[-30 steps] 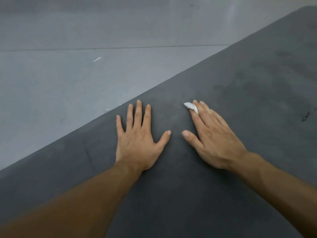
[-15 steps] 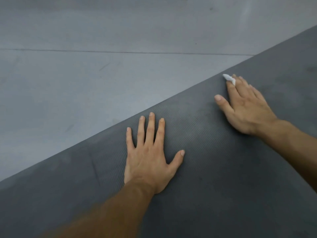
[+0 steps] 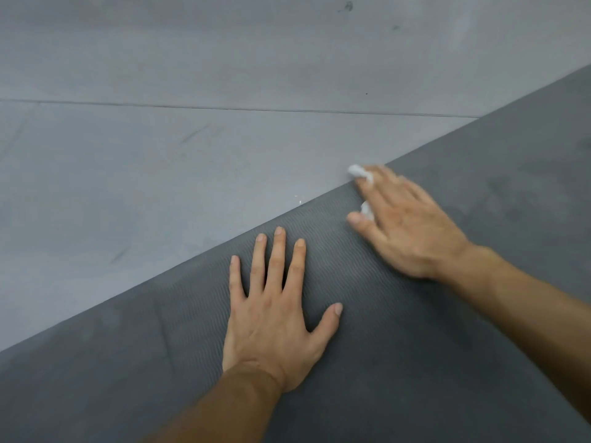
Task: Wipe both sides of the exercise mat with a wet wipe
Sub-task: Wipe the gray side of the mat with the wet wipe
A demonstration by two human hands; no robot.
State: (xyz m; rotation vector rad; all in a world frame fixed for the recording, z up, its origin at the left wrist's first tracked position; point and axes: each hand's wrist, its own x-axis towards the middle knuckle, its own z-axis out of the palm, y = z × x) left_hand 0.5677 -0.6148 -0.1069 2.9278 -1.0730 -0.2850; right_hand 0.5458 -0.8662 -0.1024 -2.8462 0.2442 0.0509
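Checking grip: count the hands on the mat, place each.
2. Left hand flat on the exercise mat near its edge; right hand presses the wet wipe at the edge beyond.

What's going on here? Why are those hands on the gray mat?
A person is cleaning a dark gray exercise mat that lies on a gray floor. The left hand rests flat on the mat with its fingers spread, likely to steady it. The right hand presses a small white wet wipe under straight fingers, right at the mat's far edge. That hand looks blurred.
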